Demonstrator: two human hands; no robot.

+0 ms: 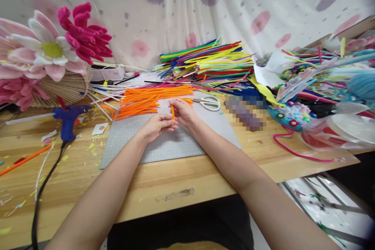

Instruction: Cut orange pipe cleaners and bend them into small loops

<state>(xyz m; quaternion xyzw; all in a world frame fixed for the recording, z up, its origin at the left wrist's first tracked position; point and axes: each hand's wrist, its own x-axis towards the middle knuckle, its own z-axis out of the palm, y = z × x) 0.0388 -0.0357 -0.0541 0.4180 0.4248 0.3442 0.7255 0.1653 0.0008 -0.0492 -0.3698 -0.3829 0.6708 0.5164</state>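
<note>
Both hands meet over the grey cutting mat (181, 144), holding a short orange pipe cleaner (173, 112) upright between them. My left hand (159, 127) pinches its lower end. Just to the right and a little higher, my right hand (181, 111) has its fingers closed round the upper part. Behind the hands lies a pile of orange pipe cleaners (137, 103) on the back of the mat. White-handled scissors (209, 103) rest to the right of my right hand.
A blue glue gun (68, 121) with a black cord stands at left, below fuzzy flowers (84, 33). Bundles of coloured pipe cleaners (208, 60) line the back. A plastic-wrapped tub (340, 133) sits at right, near a pink pipe cleaner (304, 157).
</note>
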